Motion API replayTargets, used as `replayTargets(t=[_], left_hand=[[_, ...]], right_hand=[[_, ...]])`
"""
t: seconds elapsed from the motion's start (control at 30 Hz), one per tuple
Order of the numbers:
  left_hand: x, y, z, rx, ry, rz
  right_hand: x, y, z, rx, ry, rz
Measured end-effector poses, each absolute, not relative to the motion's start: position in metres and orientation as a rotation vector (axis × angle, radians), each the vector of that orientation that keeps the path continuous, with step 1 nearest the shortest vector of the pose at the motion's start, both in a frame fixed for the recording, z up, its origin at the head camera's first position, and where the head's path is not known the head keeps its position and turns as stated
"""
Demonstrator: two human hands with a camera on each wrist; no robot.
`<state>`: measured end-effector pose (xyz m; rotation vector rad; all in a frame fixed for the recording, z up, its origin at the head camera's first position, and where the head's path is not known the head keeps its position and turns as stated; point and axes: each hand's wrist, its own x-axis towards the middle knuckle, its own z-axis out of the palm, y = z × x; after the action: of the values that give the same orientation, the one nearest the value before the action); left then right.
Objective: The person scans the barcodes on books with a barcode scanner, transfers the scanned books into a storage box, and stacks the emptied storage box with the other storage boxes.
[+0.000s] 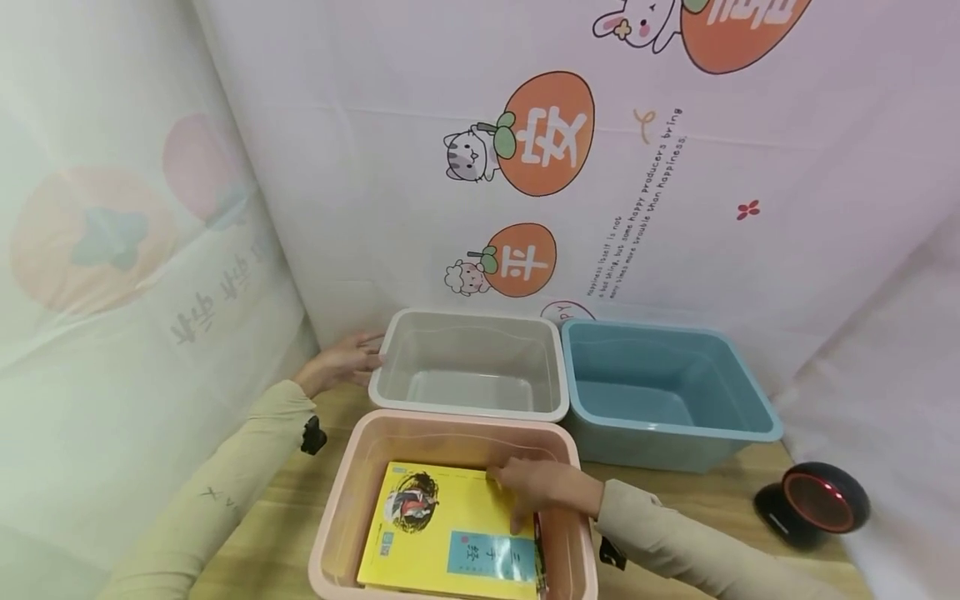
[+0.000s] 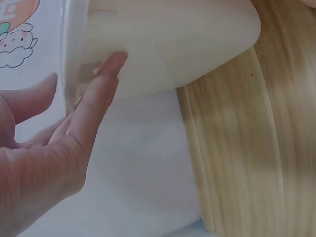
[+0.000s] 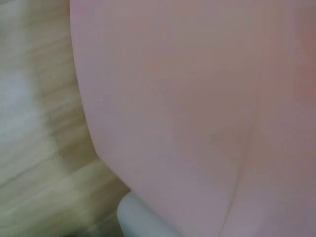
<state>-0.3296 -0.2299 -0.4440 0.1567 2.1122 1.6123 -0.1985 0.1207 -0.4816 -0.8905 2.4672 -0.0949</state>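
Observation:
My left hand (image 1: 347, 362) is at the left side of the light grey bin (image 1: 468, 410). In the left wrist view the fingers of this hand (image 2: 54, 143) are nearly straight and lie against the bin's outer wall (image 2: 163, 44). Inside the pink bin (image 1: 330, 508) lies a yellow book (image 1: 427, 550) with a round picture and a blue title label. My right hand (image 1: 551, 485) reaches over the pink bin's right side, its fingers on the book's upper right part; blur hides whether they grip it. The right wrist view shows mostly the pink bin's wall (image 3: 168, 98), without the hand.
A blue bin (image 1: 675, 433) stands right of the grey one. Farther right is a black round device with a red ring (image 1: 825, 498). White printed cloth (image 1: 375, 167) hangs behind and on both sides of the wooden table (image 1: 292, 525).

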Motion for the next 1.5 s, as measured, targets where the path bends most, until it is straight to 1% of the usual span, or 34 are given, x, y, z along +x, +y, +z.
replayTargets(t=[0.23,0.6,0.77,1.0,1.1,1.27,1.37,1.5], left_hand=[[-0.332,-0.233,-0.446,0.197,2.097,1.612],[-0.325,-0.236,-0.443,0.198,2.027,1.651],[-0.323,-0.234,-0.443,0.141,2.07,1.627],[-0.325,-0.225,-0.443,0.019,2.099,1.639],[-0.325,-0.223,-0.443,-0.026,2.118,1.629],[-0.325,-0.223,-0.441,-0.065,2.158,1.59],[-0.326,-0.224,-0.44,-0.055,2.186,1.558],[-0.327,-0.225,-0.443,-0.016,2.187,1.556]], right_hand=[[-0.195,0.118,-0.486,-0.95,2.573,-0.105],[-0.195,0.112,-0.486,-0.831,2.573,-0.031],[-0.193,0.111,-0.486,-0.825,2.593,0.031],[-0.191,0.117,-0.474,-0.833,2.611,0.092],[-0.194,0.126,-0.467,-0.872,2.557,-0.061],[-0.202,0.14,-0.444,-0.9,2.332,-0.537],[-0.203,0.148,-0.432,-0.987,2.18,-0.733],[-0.199,0.159,-0.43,-1.057,1.916,-0.931]])
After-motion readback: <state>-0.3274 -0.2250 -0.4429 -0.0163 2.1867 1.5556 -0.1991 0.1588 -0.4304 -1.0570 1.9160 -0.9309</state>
